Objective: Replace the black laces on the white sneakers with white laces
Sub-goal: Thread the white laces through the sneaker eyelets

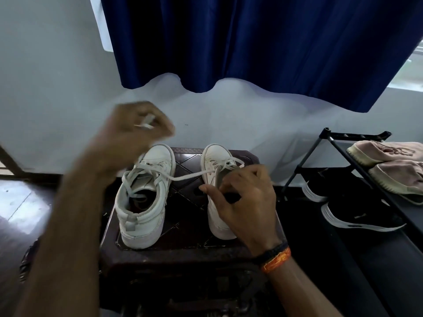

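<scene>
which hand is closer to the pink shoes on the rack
Right. The right hand rests on the right sneaker, nearer the pink shoes; the left hand is raised beyond the left sneaker.

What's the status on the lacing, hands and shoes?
Left hand raised, gripping white lace end. Right hand pinching same lace at right sneaker. Left sneaker already white-laced. Nothing blocking.

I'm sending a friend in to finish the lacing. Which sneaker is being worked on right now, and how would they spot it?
Find the dark carved stool below the blue curtain; two white sneakers stand on it. The one being laced is the right-hand sneaker, nearer the black shoe rack. Unlike its neighbour, the right hand rests on it, and a white lace stretches from it towards the raised left hand.
</scene>
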